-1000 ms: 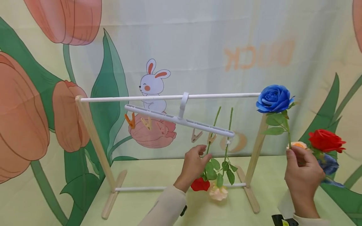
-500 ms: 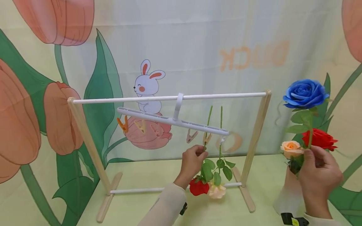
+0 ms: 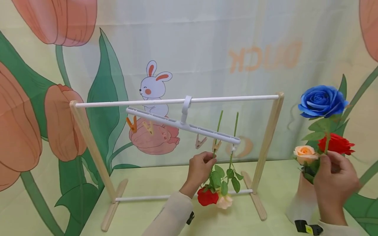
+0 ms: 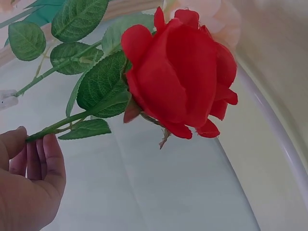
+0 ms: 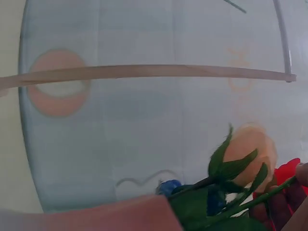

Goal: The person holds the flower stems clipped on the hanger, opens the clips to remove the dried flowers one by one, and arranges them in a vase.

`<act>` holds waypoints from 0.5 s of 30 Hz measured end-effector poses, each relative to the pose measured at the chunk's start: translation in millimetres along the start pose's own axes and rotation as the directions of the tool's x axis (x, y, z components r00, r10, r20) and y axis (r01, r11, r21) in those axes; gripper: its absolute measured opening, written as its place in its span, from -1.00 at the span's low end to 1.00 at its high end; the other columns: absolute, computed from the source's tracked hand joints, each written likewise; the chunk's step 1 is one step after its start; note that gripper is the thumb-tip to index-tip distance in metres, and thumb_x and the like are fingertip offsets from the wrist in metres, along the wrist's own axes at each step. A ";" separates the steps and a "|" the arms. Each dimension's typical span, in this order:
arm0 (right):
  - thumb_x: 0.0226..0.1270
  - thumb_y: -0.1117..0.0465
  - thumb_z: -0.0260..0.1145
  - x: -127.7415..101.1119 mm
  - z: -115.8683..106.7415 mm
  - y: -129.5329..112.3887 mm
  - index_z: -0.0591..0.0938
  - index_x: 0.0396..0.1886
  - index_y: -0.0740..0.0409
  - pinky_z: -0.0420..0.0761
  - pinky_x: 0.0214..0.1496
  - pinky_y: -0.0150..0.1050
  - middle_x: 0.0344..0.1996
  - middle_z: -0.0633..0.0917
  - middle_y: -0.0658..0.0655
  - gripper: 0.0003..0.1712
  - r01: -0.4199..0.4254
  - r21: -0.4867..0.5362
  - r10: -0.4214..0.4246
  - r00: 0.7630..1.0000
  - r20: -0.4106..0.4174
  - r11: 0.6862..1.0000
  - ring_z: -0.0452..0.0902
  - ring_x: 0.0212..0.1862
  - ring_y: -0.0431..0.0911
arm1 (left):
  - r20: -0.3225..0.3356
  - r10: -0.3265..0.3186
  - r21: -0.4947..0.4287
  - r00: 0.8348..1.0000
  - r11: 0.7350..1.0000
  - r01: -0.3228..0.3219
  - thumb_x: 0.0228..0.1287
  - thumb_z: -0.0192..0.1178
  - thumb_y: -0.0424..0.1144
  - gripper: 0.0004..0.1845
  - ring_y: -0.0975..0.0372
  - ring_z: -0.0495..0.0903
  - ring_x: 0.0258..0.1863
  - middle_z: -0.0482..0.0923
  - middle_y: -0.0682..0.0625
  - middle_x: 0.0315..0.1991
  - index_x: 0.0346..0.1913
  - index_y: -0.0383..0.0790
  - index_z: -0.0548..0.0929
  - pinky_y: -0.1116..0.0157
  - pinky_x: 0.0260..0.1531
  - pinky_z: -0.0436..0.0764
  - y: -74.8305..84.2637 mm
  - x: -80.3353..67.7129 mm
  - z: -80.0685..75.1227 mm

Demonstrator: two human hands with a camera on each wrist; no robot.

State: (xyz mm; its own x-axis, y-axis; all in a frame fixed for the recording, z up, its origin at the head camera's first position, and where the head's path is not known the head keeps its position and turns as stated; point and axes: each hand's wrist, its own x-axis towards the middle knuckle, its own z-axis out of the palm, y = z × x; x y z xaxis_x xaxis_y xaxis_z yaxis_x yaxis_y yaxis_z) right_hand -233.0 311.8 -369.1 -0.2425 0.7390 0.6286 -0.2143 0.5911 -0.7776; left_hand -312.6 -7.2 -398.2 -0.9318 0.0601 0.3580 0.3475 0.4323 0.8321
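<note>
A white clip hanger (image 3: 183,124) hangs tilted from the white rod (image 3: 177,101) of a wooden rack. Two roses hang head down from its right clips: a red rose (image 3: 207,196) (image 4: 185,72) and a peach rose (image 3: 223,202). My left hand (image 3: 213,159) (image 4: 33,144) pinches the red rose's stem (image 4: 62,124) just below its clip. At the right, my right hand (image 3: 325,155) holds the stem of an upright blue rose (image 3: 322,101) above a pale vase (image 3: 299,203). The vase holds a peach rose (image 3: 305,152) (image 5: 248,154) and a red rose (image 3: 336,144).
Several empty clips (image 3: 132,124) hang along the hanger's left half. The rack's wooden feet (image 3: 113,206) and lower white bar (image 3: 147,198) rest on a pale green tabletop. A printed cloth backdrop (image 3: 189,49) stands close behind.
My right hand carried the blue rose rightward from the rack's right post to above the vase. The hanger's right end dipped slightly. My left hand stayed on the hanging stem.
</note>
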 end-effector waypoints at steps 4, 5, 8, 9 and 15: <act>0.43 0.03 0.27 -3.9 -2.9 15.1 0.76 -0.05 0.30 0.26 -0.23 -0.70 -0.38 0.50 -0.60 -0.58 0.036 -0.059 -0.033 0.999 0.038 0.998 0.24 -0.39 -0.74 | 0.013 -0.001 0.006 1.000 1.000 0.001 0.36 0.34 -0.23 -0.87 0.33 0.66 -0.31 0.79 0.02 -0.29 -0.12 -0.15 0.80 0.43 -0.29 0.64 1.9 -1.2 -0.5; 0.44 0.05 0.26 -5.1 -3.8 19.5 0.75 -0.04 0.32 0.23 -0.23 -0.71 -0.36 0.61 -0.47 -0.59 0.044 -0.088 -0.039 0.998 0.058 0.995 0.21 -0.39 -0.77 | 0.014 0.001 0.009 1.000 1.000 -0.001 0.36 0.34 -0.22 -0.87 0.33 0.66 -0.32 0.79 0.02 -0.29 -0.13 -0.15 0.80 0.43 -0.29 0.64 2.0 -1.2 -0.8; 0.45 0.14 0.23 -9.9 -7.1 32.1 0.73 -0.03 0.34 0.17 -0.25 -0.70 -0.25 0.78 0.07 -0.64 0.038 -0.184 -0.011 0.989 0.144 0.982 0.14 -0.40 -0.82 | 0.009 0.004 0.013 1.000 1.000 -0.005 0.36 0.34 -0.22 -0.88 0.31 0.66 -0.32 0.78 0.01 -0.30 -0.14 -0.15 0.80 0.41 -0.29 0.64 2.1 -0.9 -2.0; 0.44 0.18 0.22 -11.6 -8.5 36.1 0.73 -0.04 0.35 0.16 -0.27 -0.69 -0.22 0.78 0.25 -0.67 0.040 -0.217 -0.002 0.985 0.173 0.975 0.11 -0.42 -0.84 | 0.009 0.008 0.012 1.000 1.000 -0.008 0.35 0.34 -0.23 -0.88 0.31 0.66 -0.32 0.78 0.01 -0.30 -0.14 -0.15 0.80 0.41 -0.30 0.64 2.1 -1.0 -2.7; 0.38 0.28 0.16 -21.0 -13.5 48.4 0.69 -0.11 0.43 0.41 0.11 0.05 -0.20 0.72 0.51 -0.70 0.077 -0.332 0.014 0.965 0.263 0.940 0.57 -0.33 -0.23 | 0.017 -0.008 0.013 1.000 1.000 0.007 0.35 0.34 -0.23 -0.88 0.36 0.65 -0.34 0.79 0.03 -0.30 -0.13 -0.14 0.80 0.43 -0.30 0.63 2.4 -1.8 -4.0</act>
State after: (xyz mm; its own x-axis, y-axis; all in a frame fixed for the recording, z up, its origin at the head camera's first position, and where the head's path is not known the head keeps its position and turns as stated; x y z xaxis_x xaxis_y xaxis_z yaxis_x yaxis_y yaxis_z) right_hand -225.5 329.3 -420.1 -0.4862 0.6357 0.5996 0.0937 0.7201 -0.6875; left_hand -309.7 -9.9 -395.2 -0.9361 0.0719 0.3444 0.3392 0.4441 0.8293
